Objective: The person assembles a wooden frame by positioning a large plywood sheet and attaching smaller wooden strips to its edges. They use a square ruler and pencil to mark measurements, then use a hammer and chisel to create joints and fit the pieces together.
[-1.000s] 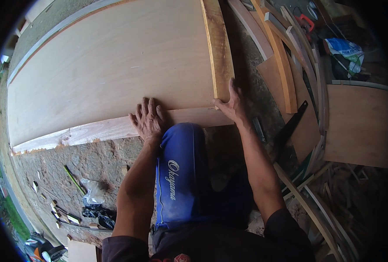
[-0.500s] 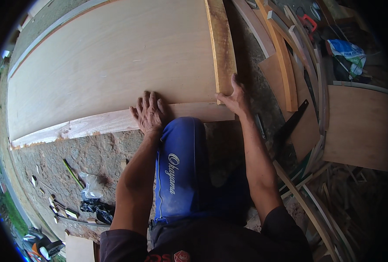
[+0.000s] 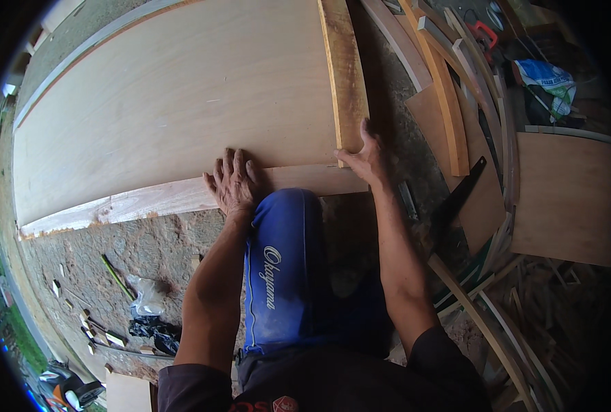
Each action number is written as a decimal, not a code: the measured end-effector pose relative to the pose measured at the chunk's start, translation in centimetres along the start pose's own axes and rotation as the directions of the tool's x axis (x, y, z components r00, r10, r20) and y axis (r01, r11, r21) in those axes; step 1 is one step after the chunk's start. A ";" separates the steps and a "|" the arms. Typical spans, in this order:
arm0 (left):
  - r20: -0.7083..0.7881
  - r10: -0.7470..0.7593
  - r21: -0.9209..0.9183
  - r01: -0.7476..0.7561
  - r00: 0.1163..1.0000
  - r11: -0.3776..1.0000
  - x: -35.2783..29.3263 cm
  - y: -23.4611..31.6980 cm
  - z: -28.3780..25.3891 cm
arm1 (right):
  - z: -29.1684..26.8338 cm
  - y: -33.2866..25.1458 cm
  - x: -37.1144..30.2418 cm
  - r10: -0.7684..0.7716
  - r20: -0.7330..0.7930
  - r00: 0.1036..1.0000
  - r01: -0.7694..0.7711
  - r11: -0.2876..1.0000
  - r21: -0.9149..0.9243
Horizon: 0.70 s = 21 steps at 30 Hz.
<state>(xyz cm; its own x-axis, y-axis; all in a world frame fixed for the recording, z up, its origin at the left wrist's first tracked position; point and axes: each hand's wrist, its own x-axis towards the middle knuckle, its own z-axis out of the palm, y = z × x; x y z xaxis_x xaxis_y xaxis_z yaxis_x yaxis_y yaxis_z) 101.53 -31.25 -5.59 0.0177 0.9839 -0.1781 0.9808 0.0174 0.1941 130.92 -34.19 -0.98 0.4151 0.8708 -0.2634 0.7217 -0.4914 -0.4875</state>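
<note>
A large plywood panel (image 3: 182, 103) lies before me, with a pale wooden plank (image 3: 140, 203) along its near edge. My left hand (image 3: 234, 184) rests flat with fingers spread, its fingertips on the panel and its palm over the plank. At the panel's right side runs a brown wooden board (image 3: 346, 75). My right hand (image 3: 370, 162) grips that board's near end, thumb on the left edge and a finger on the right edge; the other fingers are hidden. My blue-trousered knee touches or nearly touches the plank between my hands.
On the right lie a handsaw (image 3: 460, 196), several long wooden strips (image 3: 449, 123), a plywood piece (image 3: 563, 199) and a blue-white bag (image 3: 549, 86). A clear plastic bag (image 3: 147, 292), a black plastic bag (image 3: 155, 331) and wood offcuts (image 3: 106, 333) lie on the rough ground at left.
The brown board's near end has shifted slightly left along the plank, with my right hand on it. My left hand stays spread at nearly the same spot.
</note>
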 end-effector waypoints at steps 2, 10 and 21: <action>-0.010 -0.005 0.009 0.005 1.000 1.000 0.0 -0.2 0.2 | 0.3 0.4 0.0 -0.044 -0.016 0.999 0.043 0.998 -0.036; -0.067 0.011 0.026 -0.009 0.998 1.000 0.1 0.1 1.0 | 0.1 3.5 0.8 -0.219 -0.058 0.974 0.217 0.975 -0.043; 0.010 0.075 0.069 -0.076 0.997 0.995 0.5 -0.1 0.9 | -1.4 2.1 -0.4 -0.207 -0.142 0.968 0.196 0.977 -0.087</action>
<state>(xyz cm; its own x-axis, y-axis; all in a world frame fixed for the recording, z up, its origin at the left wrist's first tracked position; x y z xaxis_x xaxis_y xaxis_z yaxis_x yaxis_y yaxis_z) 101.58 -30.90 -6.55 0.0935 0.9805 -0.1730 0.9877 -0.0695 0.1399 133.02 -35.53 -0.74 0.3309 0.9430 -0.0359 0.8347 -0.3102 -0.4551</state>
